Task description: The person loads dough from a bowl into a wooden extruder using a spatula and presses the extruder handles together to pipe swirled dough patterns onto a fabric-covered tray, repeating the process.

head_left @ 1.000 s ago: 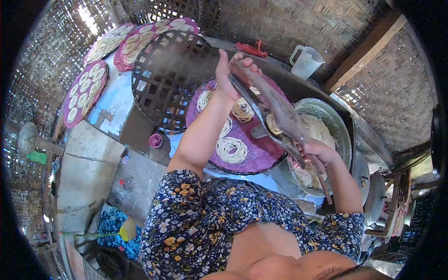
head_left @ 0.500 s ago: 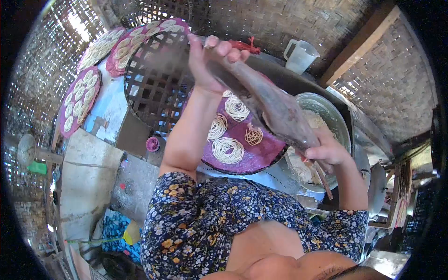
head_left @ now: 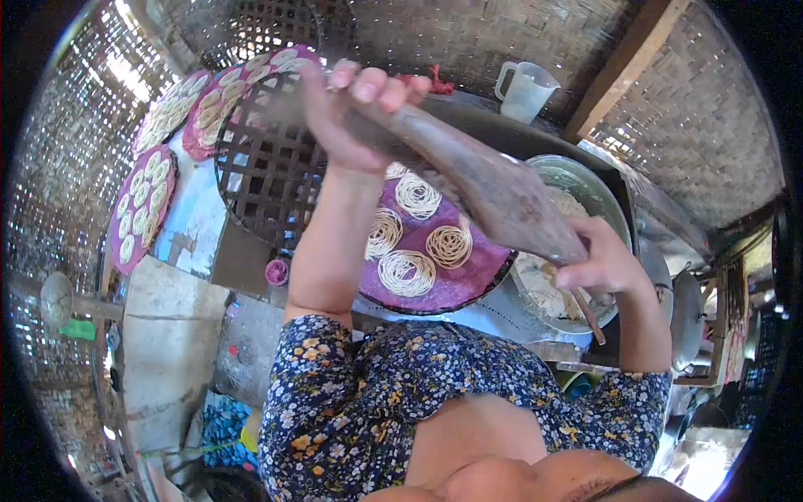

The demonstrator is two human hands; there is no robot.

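A long dark wooden tool (head_left: pixel 502 188) spans the space between my hands, running down to the right. My left hand (head_left: pixel 355 113) is wrapped round its upper left end. At its lower right end my right hand (head_left: pixel 598 259) has hold of it. Below the tool lies a round purple mat (head_left: pixel 468 276) with coiled rings of noodle-like strands (head_left: pixel 407 273) on it. The tool and my left arm cover part of the mat. A large metal basin (head_left: pixel 615 188) holding pale dough (head_left: pixel 535 284) stands beside and beneath my right hand, with a thin stick (head_left: pixel 590 318) slanting over it.
Several more purple mats with coils (head_left: pixel 142 205) stand at the upper left, near a dark open-weave basket tray (head_left: pixel 259 180). A translucent jug (head_left: pixel 527 90) and a red bundle (head_left: pixel 439 81) are at the back. A small pink cup (head_left: pixel 277 272) sits left of my left forearm.
The tool and my left hand have moved left and up, and the tool's two long parts have come together. A loose coil on the mat now lies rounder and wider.
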